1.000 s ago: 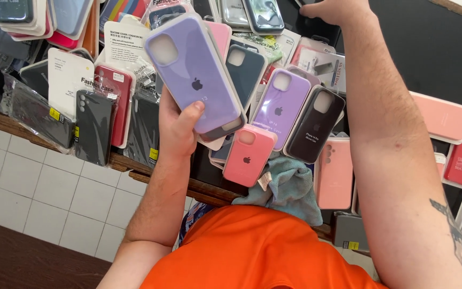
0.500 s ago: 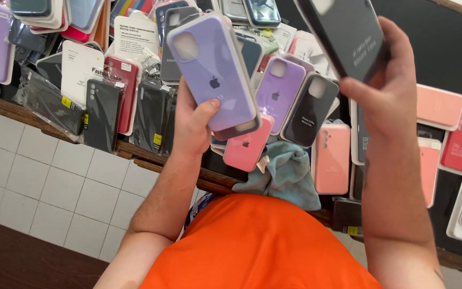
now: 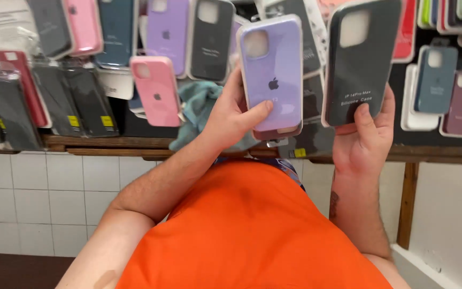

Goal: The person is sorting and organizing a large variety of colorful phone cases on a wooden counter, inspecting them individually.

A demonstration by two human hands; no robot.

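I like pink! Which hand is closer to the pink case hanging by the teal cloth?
Left. The left hand holds a purple case just beside the pink case; the right hand is farther off.

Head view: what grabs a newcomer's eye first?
Two phone cases held up side by side at centre: a lilac case in the left hand and a dark grey case in the right hand. Below them, the person's orange shirt fills the foreground. Behind, a wall display of many coloured cases.

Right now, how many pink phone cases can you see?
2. One pink case sits left of the left hand, beside the teal cloth. Another pink case is higher up at the top left. More may be hidden behind other cases.
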